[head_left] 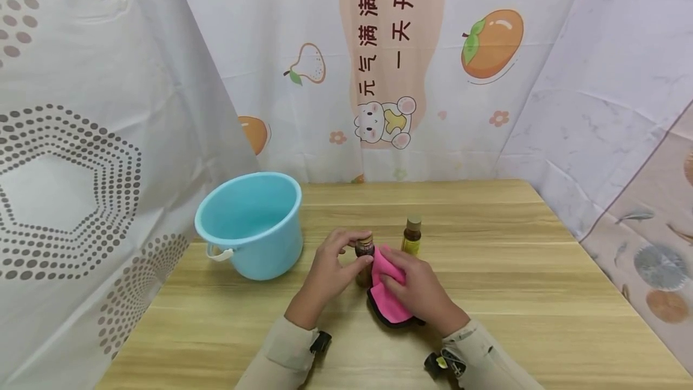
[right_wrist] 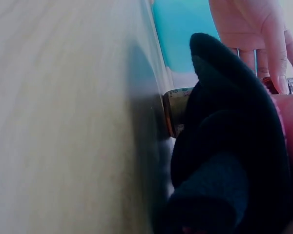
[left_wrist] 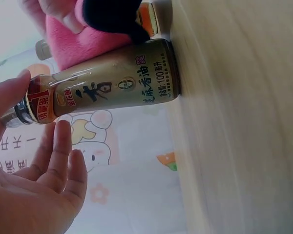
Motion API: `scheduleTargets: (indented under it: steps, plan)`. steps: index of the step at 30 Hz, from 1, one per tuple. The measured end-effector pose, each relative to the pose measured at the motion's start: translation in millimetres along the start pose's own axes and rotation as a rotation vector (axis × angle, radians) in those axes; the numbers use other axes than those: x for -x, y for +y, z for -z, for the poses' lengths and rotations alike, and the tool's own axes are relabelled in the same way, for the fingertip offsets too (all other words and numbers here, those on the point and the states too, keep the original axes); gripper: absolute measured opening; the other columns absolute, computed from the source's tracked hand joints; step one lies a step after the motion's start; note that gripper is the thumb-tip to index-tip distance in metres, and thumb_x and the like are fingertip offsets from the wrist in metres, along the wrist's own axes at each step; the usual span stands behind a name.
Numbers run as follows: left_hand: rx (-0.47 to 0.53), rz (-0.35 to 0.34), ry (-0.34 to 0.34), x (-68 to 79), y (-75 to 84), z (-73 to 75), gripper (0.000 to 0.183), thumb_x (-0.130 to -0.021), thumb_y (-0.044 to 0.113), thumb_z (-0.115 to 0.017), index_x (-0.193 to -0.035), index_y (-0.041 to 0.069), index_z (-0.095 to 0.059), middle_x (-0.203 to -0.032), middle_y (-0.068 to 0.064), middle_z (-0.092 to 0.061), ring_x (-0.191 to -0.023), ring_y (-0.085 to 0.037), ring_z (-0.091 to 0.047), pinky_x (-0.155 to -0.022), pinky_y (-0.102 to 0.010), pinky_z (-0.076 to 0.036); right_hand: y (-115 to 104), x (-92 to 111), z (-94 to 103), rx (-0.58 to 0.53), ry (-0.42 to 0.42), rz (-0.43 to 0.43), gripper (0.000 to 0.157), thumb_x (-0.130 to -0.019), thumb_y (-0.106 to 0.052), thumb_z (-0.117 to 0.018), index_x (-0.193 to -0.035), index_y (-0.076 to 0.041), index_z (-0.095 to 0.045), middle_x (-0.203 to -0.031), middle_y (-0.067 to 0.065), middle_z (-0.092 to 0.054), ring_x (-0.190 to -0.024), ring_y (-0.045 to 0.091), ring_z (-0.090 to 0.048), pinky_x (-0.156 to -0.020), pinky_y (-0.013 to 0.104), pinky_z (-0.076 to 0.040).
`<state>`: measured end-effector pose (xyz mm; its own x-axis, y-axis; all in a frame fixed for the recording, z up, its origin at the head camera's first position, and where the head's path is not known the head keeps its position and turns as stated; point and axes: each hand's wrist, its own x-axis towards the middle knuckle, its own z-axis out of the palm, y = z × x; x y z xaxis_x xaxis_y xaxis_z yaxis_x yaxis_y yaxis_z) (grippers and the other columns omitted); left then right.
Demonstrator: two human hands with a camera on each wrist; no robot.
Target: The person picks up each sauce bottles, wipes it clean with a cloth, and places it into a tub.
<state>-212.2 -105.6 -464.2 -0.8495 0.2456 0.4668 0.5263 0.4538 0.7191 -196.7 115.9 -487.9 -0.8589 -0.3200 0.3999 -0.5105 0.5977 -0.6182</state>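
Observation:
A dark glass bottle of sesame oil (head_left: 364,248) with a gold label stands upright on the wooden table. Thumb and fingers of my left hand (head_left: 332,265) pinch it at the neck, just under the cap; the left wrist view shows the other fingers spread behind the bottle (left_wrist: 119,80). My right hand (head_left: 415,286) grips a pink cloth with a black side (head_left: 387,304), bunched against the right side of the bottle. In the right wrist view the cloth's black side (right_wrist: 234,131) hides most of the bottle, leaving its base (right_wrist: 176,109) in sight.
Just behind the right hand stands a second small bottle (head_left: 412,242) with a yellow label, its lower part hidden. A light blue bucket (head_left: 273,254) with a white handle stands at the left on the table (head_left: 487,215). Printed curtains (head_left: 319,113) hang behind the table and at both sides.

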Motion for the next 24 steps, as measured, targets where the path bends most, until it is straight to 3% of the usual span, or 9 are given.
scheduleTargets:
  steps: [7,15,24]
  plan:
    - [0.025,-0.015,-0.015,-1.0,-0.2,-0.7,0.042,-0.094,0.026,-0.078,-0.134,0.03,-0.067,-0.127,0.01,-0.064,-0.109,-0.01,-0.063,-0.091,-0.046,-0.058,3.1,1.3,-1.8,0.015,-0.034,-0.041,0.055,-0.091,-0.02,-0.081,-0.143,-0.012,-0.063,-0.137,0.008,-0.069,-0.123,0.022,-0.067,-0.097,0.043,-0.058]
    - [0.013,-0.012,-0.018,1.1,0.4,0.4,0.042,-0.095,0.024,-0.077,-0.135,0.029,-0.067,-0.128,0.01,-0.065,-0.109,-0.01,-0.063,-0.09,-0.041,-0.058,2.2,1.7,-1.9,0.008,0.004,0.004,0.055,-0.089,-0.022,-0.083,-0.141,-0.014,-0.066,-0.136,0.007,-0.069,-0.116,0.019,-0.069,-0.09,0.039,-0.06]
    - [0.012,-0.019,-0.016,-0.8,0.1,1.4,0.043,-0.095,0.022,-0.077,-0.135,0.032,-0.066,-0.128,0.011,-0.065,-0.109,-0.01,-0.064,-0.089,-0.043,-0.059,-0.6,-0.5,0.1,0.0,0.093,0.08,0.055,-0.088,-0.02,-0.084,-0.14,-0.012,-0.066,-0.14,0.008,-0.067,-0.119,0.023,-0.068,-0.091,0.041,-0.06]
